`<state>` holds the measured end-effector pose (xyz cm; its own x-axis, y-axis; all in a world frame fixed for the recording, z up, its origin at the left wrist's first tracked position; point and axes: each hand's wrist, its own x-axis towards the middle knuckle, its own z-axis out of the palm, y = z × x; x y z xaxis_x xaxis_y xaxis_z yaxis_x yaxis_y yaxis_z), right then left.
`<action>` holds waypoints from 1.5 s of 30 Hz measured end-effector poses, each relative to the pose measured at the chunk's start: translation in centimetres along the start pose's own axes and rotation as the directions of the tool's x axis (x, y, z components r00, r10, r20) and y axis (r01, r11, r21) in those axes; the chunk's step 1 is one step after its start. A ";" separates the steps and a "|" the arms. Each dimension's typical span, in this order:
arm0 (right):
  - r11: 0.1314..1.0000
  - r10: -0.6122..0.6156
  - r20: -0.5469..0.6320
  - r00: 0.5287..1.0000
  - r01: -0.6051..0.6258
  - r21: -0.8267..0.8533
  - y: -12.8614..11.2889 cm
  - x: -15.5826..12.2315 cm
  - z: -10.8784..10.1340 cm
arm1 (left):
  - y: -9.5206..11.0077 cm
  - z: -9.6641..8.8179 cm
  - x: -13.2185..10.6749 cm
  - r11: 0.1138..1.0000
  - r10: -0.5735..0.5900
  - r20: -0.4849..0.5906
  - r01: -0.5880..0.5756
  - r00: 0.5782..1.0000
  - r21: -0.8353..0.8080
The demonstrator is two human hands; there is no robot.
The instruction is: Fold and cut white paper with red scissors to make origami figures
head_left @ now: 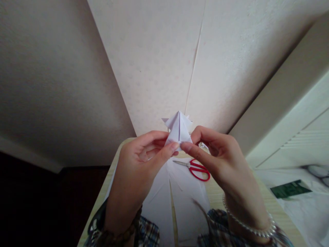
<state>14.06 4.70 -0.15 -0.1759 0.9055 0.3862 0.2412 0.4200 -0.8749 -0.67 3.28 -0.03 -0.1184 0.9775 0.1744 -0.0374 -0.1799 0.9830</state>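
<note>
A small folded white paper figure (178,128) with pointed flaps is held up in front of the wall, above the table. My left hand (140,164) pinches its lower left edge between thumb and fingers. My right hand (218,157) pinches its lower right edge the same way, thumb tips almost meeting. A pearl bracelet circles my right wrist and a dark bead bracelet my left.
Red-handled scissors (196,168) lie on white paper sheets (177,199) spread over a light wooden table (272,202). A dark green card (289,188) rests on white cloth at the right. A wall corner stands behind; dark floor lies to the left.
</note>
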 end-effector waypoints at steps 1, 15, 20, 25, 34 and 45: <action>1.000 0.000 0.004 1.000 0.000 0.001 0.0 0.0 0.0 | -0.1 0.0 0.1 1.000 -0.010 -0.007 0.010 1.000 -0.003; 0.905 -0.342 -0.032 0.939 0.319 -0.282 0.2 -0.4 -0.7 | -0.5 -0.3 0.1 1.000 0.016 0.026 -0.016 1.000 0.003; 0.769 -0.512 0.107 0.852 0.511 -0.384 0.3 -0.4 -1.2 | -0.8 -0.6 0.1 0.999 0.033 -0.001 -0.033 0.999 0.012; 0.691 -0.556 0.158 0.816 0.559 -0.457 0.6 -0.3 -1.2 | -0.7 -0.4 0.1 1.000 0.002 0.026 -0.002 1.000 -0.004; 0.676 -0.560 0.124 0.819 0.539 -0.502 0.8 -0.9 -0.7 | -0.4 -0.5 0.1 0.995 -0.062 0.021 0.064 0.998 -0.075; 0.610 -0.670 0.085 0.737 0.612 -0.502 1.0 -0.5 -0.7 | -0.4 -0.9 0.1 0.992 -0.073 0.136 0.086 0.988 -0.094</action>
<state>15.08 4.68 -0.98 -0.3725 0.3812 0.8461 0.5189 0.8414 -0.1506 -1.56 3.33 -0.51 0.0202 0.9939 0.1087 -0.1406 -0.1048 0.9845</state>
